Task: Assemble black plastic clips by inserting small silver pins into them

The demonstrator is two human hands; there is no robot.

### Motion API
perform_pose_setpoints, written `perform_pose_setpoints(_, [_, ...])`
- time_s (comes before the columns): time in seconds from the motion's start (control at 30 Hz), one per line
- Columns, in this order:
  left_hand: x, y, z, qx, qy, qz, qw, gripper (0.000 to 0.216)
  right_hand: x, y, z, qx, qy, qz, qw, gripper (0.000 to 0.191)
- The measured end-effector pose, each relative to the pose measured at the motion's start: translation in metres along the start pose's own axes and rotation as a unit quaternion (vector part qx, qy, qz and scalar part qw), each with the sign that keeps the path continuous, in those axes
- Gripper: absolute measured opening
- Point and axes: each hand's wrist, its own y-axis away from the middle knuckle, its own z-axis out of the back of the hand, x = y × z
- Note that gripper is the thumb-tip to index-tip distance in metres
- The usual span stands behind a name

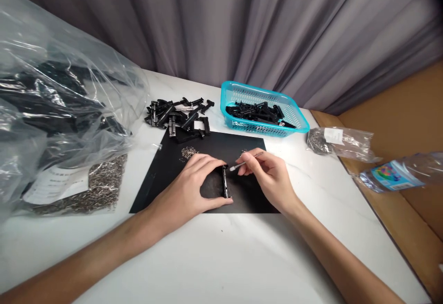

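Observation:
My left hand (195, 181) grips a slim black plastic part (225, 183) by its two ends, thumb at the near end and fingers at the far end. The part stands over a black mat (155, 175). In my right hand (268, 170) is a thin stick with a pale tip (238, 164), pinched between thumb and fingers. Its tip points at the black part's upper end, close beside it; whether they touch I cannot tell. A small heap of metal pieces (189, 152) lies on the mat beyond my left hand. More metal bits (244, 151) show behind my right fingers.
Several black plastic parts (180, 117) lie piled behind the mat. A blue basket (265, 128) holds more. Large clear bags (69, 64) and a labelled bag of metal pieces (104, 184) occupy the left. At right are a small bag (341, 142) and a plastic bottle (398, 175).

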Motion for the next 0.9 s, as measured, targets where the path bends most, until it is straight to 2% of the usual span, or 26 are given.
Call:
perform_pose_setpoints(0.17, [0.0014, 0.0005, 0.0004, -0.001, -0.012, -0.001, 1.0, 0.063, -0.0031, -0.0014, -0.0051, -0.017, -0.03, -0.001, 0.999, 0.034])
perform_pose_setpoints(0.47, [0.0, 0.0, 0.0007, -0.005, -0.063, -0.017, 0.998, 0.061, -0.0048, -0.0014, -0.008, 0.005, -0.036, -0.01, 0.999, 0.035])
perform_pose_setpoints(0.63, [0.0001, -0.0007, 0.0001, -0.008, -0.052, -0.005, 0.999, 0.062, -0.0042, 0.0003, -0.0078, 0.016, -0.05, -0.009, 0.999, 0.033])
perform_pose_setpoints(0.9, [0.001, -0.0004, -0.0021, -0.012, -0.029, 0.003, 0.999, 0.063, -0.0008, 0.0011, -0.0072, -0.005, -0.06, -0.04, 0.997, 0.037])
